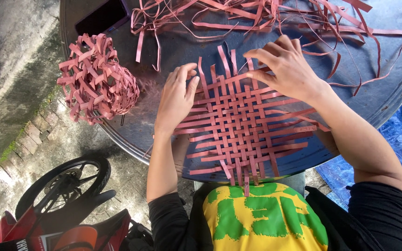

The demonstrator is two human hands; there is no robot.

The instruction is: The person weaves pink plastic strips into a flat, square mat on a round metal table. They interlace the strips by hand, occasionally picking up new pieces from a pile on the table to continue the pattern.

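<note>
Spanning the round metal worktop (pixel 387 93), a flat woven mat (pixel 245 128) of pink strips lies centred for reach. Left hand (pixel 175 100), grip open, presses its edge flat. Right hand (pixel 287 65) pinches a strip (pixel 257 75) at the far edge. Finished basket (pixel 96 79) parked left.

head view: only one, worn on the person's head | faces steeply down over chest and forearms | close to the round metal table (pixel 177 51) | table fills the upper frame | ground and a motorbike (pixel 66 209) show lower left | blue tarp (pixel 396 139) at right
</note>
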